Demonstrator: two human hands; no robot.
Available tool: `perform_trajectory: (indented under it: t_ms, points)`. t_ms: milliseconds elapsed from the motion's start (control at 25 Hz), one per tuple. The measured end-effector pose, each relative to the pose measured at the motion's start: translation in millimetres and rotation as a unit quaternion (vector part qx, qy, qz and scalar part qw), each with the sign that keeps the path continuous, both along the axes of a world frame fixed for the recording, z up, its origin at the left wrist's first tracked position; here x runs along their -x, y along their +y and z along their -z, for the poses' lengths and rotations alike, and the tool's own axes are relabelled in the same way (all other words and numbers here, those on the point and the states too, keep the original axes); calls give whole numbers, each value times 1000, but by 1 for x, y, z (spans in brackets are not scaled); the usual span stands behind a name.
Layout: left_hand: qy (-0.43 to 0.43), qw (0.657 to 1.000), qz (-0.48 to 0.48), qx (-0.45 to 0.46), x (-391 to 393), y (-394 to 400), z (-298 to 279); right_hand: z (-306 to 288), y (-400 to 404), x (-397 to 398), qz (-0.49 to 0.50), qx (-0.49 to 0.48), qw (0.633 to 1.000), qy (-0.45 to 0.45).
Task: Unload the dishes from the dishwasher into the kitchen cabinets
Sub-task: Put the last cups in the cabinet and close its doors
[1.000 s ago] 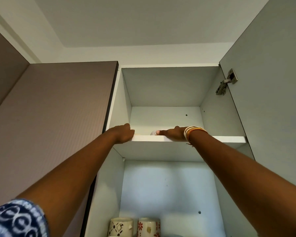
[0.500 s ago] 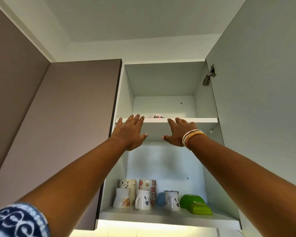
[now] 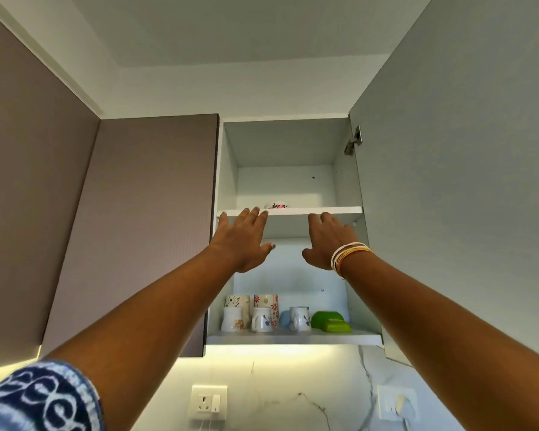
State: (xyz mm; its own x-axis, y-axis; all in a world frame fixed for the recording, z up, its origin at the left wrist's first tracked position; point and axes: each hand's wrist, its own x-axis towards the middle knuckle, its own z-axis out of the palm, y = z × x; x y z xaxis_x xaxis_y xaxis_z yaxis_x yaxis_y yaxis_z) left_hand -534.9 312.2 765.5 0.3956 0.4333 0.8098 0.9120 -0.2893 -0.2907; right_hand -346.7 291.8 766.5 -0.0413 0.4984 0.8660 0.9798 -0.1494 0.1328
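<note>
We hold both grips empty at centre frame, left hand point(image 3: 243, 237) and right hand point(image 3: 327, 241) splayed under the top shelf point(image 3: 324, 210), where a dish point(image 3: 277, 205) sits, apparently parked up high above the mugs point(image 3: 262, 315).

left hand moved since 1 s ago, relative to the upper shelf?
Yes. The left hand has come back off the upper shelf edge it gripped; it now sits open, just below and in front, fingertips at the edge.
</note>
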Motion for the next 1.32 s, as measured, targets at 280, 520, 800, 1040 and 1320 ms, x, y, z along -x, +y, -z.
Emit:
perform_trajectory:
  t_ms: [280, 520, 800, 1040, 1320]
  points:
    - [9, 999, 24, 40, 0, -80, 33, 29, -94, 7, -29, -15, 999, 10]
    - [16, 998, 63, 23, -24, -143, 23, 14, -175, -16, -1, -89, 996, -18]
    - [12, 992, 124, 11, -105, -192, 20, 9, -259, -91, 57, -222, 973, -35]
    - [-15, 984, 175, 26, -174, -233, 18, 18, -296, -158, 53, -148, 983, 98]
    - [-40, 984, 171, 41, -153, -242, 18, 45, -295, -134, -138, -246, 920, 272]
